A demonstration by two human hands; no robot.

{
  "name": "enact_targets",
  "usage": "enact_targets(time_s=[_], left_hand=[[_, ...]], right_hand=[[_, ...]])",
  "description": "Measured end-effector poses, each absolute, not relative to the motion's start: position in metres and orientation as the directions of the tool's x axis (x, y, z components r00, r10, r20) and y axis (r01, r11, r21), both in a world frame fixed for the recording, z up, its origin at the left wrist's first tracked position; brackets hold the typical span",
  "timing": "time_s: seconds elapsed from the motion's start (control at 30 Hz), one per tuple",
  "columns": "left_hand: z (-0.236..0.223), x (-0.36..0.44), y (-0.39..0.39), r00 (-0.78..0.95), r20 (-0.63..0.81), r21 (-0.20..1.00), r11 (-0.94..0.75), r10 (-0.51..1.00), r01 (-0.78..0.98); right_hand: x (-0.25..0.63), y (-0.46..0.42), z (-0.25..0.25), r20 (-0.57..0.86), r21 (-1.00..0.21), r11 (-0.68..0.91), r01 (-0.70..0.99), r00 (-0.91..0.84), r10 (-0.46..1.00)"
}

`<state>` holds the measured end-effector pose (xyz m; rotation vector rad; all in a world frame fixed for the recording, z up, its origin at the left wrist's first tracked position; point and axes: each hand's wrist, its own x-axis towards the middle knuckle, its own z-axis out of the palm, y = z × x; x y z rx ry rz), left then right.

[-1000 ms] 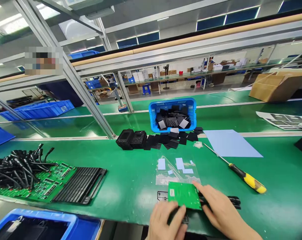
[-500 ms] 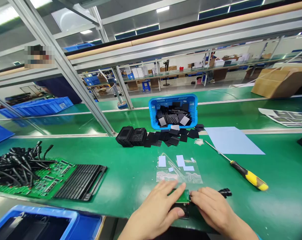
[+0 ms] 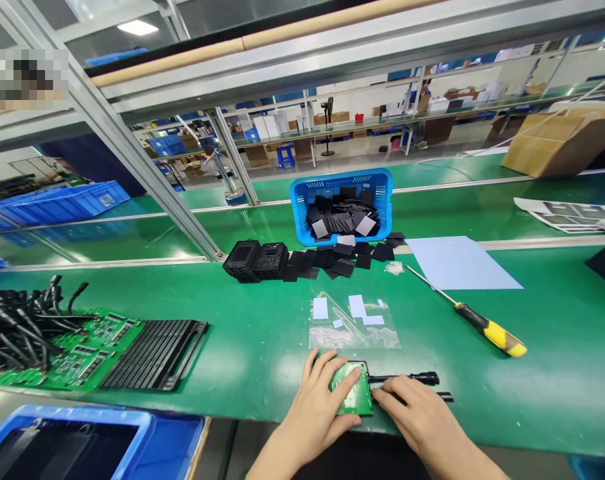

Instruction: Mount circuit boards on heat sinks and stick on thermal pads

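While left hand (image 3: 319, 408) and right hand (image 3: 416, 412) meet over one piece of work: circuit board (image 3: 361, 398) lies flat at the near edge of the bench (image 3: 252, 353), between the hands; black casing rim (image 3: 367, 367) shows at its far right corner, seemingly from underneath; whether the board is fully seated, cannot tell
Left hand: palm down, fingers spread over the board, index finger across its face; thumb by the near edge
Cables (image 3: 425, 379): one leads right from the board's side, ending in a connector; second black end (image 3: 446, 397) shows beyond the right hand
Right hand: fingers curled together at the board's right edge, by the cables; whether they pinch one or merely press there, cannot tell
Board step, by judgement: settling it against the casing rim and arranging the cables at its edge
Board next, by judgement: calls for steady, even pressure from the left hand; cables clear of the rim, lest one be trapped
Bag (image 3: 327, 335) and screwdriver (image 3: 492, 331): bag just beyond the board, pale pieces (image 3: 357, 306) on it; screwdriver to the right, untouched
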<state>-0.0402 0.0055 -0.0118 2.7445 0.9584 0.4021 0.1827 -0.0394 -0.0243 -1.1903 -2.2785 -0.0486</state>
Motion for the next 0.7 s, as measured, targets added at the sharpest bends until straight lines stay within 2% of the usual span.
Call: enact_targets(time_s=[0.17,0.37,0.6,0.7], left_hand=[[-0.017,-0.042,0.014,0.777,0.253,0.260,-0.814,0.577,0.520],[-0.022,-0.041,0.025,0.777,0.283,0.320,-0.819,0.562,0.476],[-0.024,-0.040,0.022,0.754,0.281,0.353,-0.795,0.593,0.493],[-0.024,-0.040,0.022,0.751,0.290,0.358,-0.795,0.593,0.490]], right_hand=[[0.181,-0.041,-0.027,0.515,-0.235,0.569,0.788,-0.395,0.760],[0.181,-0.038,-0.030,0.530,-0.193,0.541,0.818,-0.377,0.759],[0.182,-0.030,-0.032,0.393,-0.179,0.536,0.825,-0.439,0.808],[0.188,-0.020,-0.023,0.354,-0.192,0.598,0.778,-0.514,0.781]])
